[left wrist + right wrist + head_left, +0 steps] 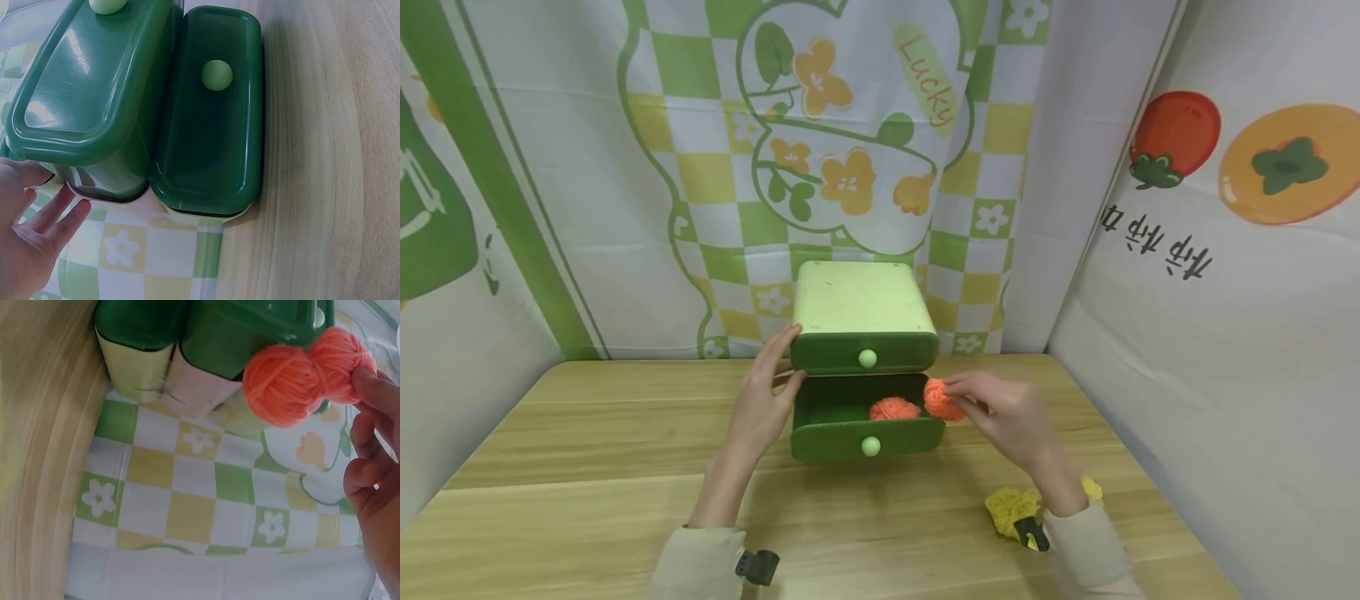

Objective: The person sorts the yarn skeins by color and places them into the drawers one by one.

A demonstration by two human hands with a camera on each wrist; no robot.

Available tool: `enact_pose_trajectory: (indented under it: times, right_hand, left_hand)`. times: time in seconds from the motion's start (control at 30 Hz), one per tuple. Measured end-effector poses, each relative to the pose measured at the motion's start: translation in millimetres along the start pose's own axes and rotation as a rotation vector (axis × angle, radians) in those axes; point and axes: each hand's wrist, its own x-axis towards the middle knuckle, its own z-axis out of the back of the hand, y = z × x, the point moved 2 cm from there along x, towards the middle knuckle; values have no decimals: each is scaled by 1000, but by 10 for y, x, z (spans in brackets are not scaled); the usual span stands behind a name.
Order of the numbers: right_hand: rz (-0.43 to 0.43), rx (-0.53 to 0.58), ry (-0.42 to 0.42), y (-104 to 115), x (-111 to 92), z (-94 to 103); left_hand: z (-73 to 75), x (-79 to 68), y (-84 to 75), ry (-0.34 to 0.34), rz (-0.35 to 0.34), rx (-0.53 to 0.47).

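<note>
A small cabinet (pixel 865 300) has a light green body and dark green drawer fronts with round knobs. Its top drawer (pixel 827 353) is closed, while the middle drawer (pixel 827 442) is pulled out. One orange yarn skein (pixel 893 408) lies inside the pulled-out drawer. My left hand (pixel 762 408) rests on the cabinet's left side, fingers spread against it beside the drawers. Between thumb and fingertips, my right hand (pixel 1011 412) pinches another orange yarn skein (pixel 284 384), drawn in at its middle, by the drawer's right edge. The bottom drawer (pixel 212 137) is closed, close above the tabletop.
Yellow yarn (pixel 1011 510) lies on the wooden table (pixel 587 442) by my right forearm, partly hidden by it. Behind the cabinet hangs a checked, flowered curtain (pixel 700 167). A white printed sheet (pixel 1225 333) borders the right side.
</note>
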Motion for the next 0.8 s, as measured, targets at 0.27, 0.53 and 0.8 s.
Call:
enact_pose_trajectory:
  times: [0.27,0.53,0.8]
  right_hand:
    - [10,6,-69,72,23,-97]
    - [-38,13,-232,134,22,-200]
    - [-140,11,-250,228,33,-320]
  left_hand:
    - [-4,0,3,-2,0,-1]
    - [-12,8,21,-2,-9,1]
    - [-5,2,20,-7,-14,-1]
